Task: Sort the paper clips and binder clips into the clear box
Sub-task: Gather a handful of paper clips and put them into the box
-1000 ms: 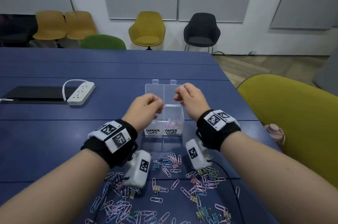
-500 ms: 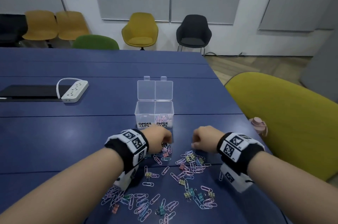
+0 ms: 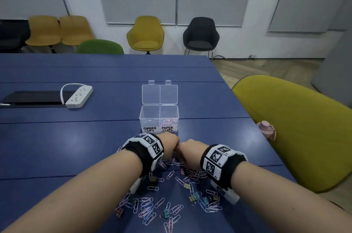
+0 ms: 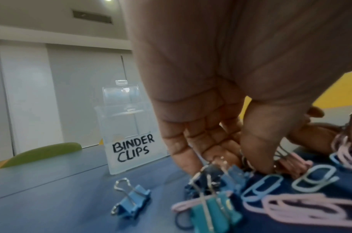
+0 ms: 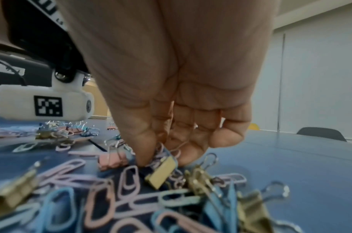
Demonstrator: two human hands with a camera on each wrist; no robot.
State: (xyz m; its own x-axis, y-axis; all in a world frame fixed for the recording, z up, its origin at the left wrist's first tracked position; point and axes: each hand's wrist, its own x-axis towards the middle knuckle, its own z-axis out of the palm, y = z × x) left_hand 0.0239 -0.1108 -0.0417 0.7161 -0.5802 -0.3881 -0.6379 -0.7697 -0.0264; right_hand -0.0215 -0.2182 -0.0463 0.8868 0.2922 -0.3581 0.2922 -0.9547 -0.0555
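The clear box stands open on the blue table, its left half labelled BINDER CLIPS and its right half, labelled PAPER CLIPS, holding pink paper clips. Just in front of it both hands reach down into the scattered pile of clips. My left hand has its thumb and fingers curled together on the wire handle of a binder clip. My right hand pinches a small bunch of pink paper clips, with a yellow binder clip lying against them.
Pastel paper clips and binder clips lie spread from the hands back toward my body. A white power strip and a black flat device lie at the far left. A yellow-green chair and a pink bottle stand past the table's right edge.
Both hands have come down from above the open box to the pile in front of it, moved close together and closed their fingers on clips.
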